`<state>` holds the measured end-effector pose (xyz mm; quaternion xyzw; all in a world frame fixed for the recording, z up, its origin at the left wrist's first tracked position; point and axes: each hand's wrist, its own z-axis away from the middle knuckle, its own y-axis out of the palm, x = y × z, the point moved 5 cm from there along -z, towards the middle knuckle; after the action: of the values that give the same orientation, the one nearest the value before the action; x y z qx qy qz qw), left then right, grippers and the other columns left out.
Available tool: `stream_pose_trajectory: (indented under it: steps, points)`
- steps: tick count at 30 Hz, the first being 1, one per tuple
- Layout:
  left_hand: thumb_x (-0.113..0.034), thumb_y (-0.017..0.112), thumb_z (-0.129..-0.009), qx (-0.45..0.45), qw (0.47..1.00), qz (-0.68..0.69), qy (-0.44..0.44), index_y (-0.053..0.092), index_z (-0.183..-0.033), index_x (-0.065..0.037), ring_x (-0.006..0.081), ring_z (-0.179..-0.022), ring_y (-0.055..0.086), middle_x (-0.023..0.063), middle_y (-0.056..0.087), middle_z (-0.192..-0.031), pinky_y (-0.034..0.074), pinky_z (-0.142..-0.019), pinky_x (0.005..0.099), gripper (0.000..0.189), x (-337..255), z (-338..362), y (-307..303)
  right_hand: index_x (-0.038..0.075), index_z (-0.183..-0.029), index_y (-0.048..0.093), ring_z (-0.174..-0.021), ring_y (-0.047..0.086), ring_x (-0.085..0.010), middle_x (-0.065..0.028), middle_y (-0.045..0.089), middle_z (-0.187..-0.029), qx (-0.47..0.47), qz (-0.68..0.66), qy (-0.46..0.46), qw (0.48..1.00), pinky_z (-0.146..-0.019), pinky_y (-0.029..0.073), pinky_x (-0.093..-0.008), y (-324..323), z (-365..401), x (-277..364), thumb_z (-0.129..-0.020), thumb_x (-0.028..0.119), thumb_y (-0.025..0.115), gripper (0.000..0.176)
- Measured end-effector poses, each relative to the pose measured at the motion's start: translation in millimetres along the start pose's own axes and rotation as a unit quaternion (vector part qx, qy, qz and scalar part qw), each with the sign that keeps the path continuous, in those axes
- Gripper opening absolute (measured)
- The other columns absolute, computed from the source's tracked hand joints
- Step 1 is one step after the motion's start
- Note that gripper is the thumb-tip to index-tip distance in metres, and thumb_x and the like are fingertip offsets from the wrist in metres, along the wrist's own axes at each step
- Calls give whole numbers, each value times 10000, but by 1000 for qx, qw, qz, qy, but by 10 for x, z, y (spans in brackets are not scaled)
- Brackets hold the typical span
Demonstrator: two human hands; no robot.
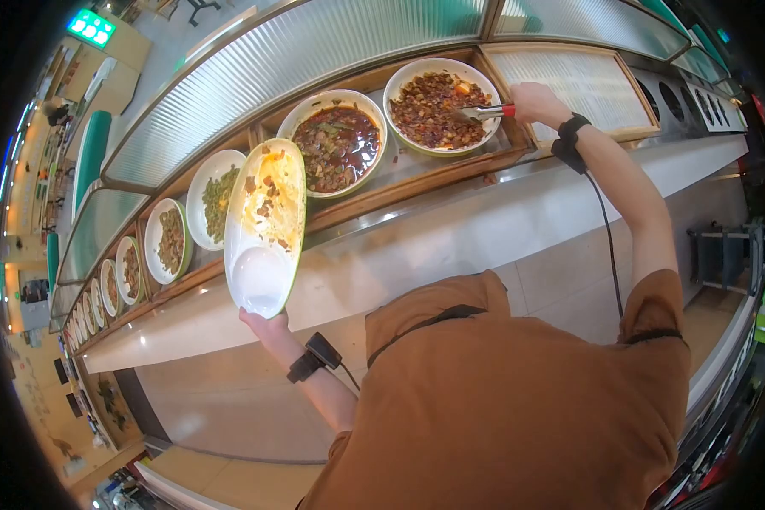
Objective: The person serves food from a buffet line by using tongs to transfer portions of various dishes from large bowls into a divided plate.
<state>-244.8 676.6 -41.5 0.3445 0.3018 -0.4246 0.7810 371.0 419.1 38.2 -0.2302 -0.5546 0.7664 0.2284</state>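
Note:
My left hand (269, 330) is closed on the near rim of a white bowl (262, 276) with a green outside. The bowl is tipped up, and orange sauce with a few brown bits smears its inside. In my right hand (539, 104) is a pair of metal tongs (488, 111) with a red grip. The tongs' tips reach into dark red-brown chopped food (433, 109) in a round white bowl (439, 63). Left of that stands another white bowl (342, 96) of meat pieces in dark oily broth (338, 149), partly covered by the tipped bowl.
Several more food bowls (150, 240) run leftward along the wooden-framed counter (416, 189). Ribbed glass panels (314, 68) stand behind them. A framed panel (574, 89) lies at right, before dark round holes (671, 100). Wrist straps trail cables (608, 229).

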Motion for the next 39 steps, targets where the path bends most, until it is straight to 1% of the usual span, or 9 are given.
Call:
stream_pose_trajectory:
  steps: [5, 8, 17, 20, 26, 32, 35, 38, 39]
  points:
    - [-338, 374, -941, 47, 997, 40, -35, 557, -1223, -121, 247, -1100, 585, 59, 593, -1218, 522, -876, 396, 400, 41, -162, -31, 0, -796, 681, -676, 668, -292, -163, 677, -745, 125, -83, 67, 986, -605, 529, -383, -87, 60, 41, -596, 188, 813, 304]
    - [-344, 379, -938, 47, 998, 36, -36, 554, -1226, -117, 241, -1104, 584, 62, 592, -1220, 519, -883, 398, 407, 46, -136, -14, -6, -778, 677, -593, 652, -255, -141, 668, -694, 78, -47, 51, 995, -539, 517, -355, -155, 103, 65, -616, 198, 809, 292]
    - [-346, 360, -937, 52, 996, 58, -39, 542, -1247, -113, 266, -1134, 568, 70, 580, -1251, 506, -918, 416, 428, 41, -134, -11, -21, -656, 632, -526, 614, -232, -123, 630, -623, 170, -97, 75, 978, -477, 480, -337, 63, 49, -50, -600, 213, 830, 312]
    - [-335, 354, -939, 41, 997, 57, -37, 540, -1247, -105, 270, -1136, 567, 79, 576, -1255, 505, -919, 423, 427, 36, -106, 0, -24, -638, 616, -520, 604, -234, -126, 612, -606, 170, -131, 89, 973, -462, 465, -332, 134, 27, -128, -596, 191, 824, 302]
    - [-326, 364, -936, 55, 997, 37, -34, 541, -1243, -97, 271, -1125, 571, 85, 580, -1235, 508, -913, 422, 422, 46, -143, 2, -20, -642, 622, -517, 600, -243, -134, 614, -603, 158, -62, 66, 983, -456, 458, -347, 118, 26, -74, -583, 187, 814, 289]
    - [-328, 370, -935, 57, 997, 45, -36, 540, -1243, -96, 271, -1123, 573, 83, 580, -1238, 510, -910, 423, 421, 42, -177, -26, -18, -653, 625, -512, 596, -238, -131, 613, -602, 170, -131, 25, 976, -451, 446, -344, 212, -19, -4, -568, 206, 816, 307]
    - [-330, 372, -936, 37, 997, 50, -39, 541, -1244, -98, 270, -1125, 573, 83, 579, -1242, 512, -908, 422, 421, 23, -76, 14, -24, -679, 637, -515, 600, -237, -133, 617, -616, 171, -150, 50, 972, -463, 464, -350, 151, 27, -28, -571, 207, 818, 313]
    - [-334, 371, -937, 35, 998, 38, -37, 539, -1249, -103, 271, -1128, 573, 83, 577, -1246, 512, -909, 424, 423, 22, -42, 27, -3, -706, 663, -569, 632, -265, -151, 638, -648, 115, -85, 52, 988, -513, 499, -371, 0, 53, 11, -594, 179, 794, 250]
    - [-336, 371, -937, 40, 998, 32, -36, 539, -1251, -104, 271, -1129, 573, 84, 576, -1248, 512, -911, 424, 425, 20, -55, 32, 10, -708, 670, -597, 640, -278, -153, 643, -660, 39, -37, 12, 998, -535, 505, -378, -29, 49, 35, -612, 182, 788, 230]
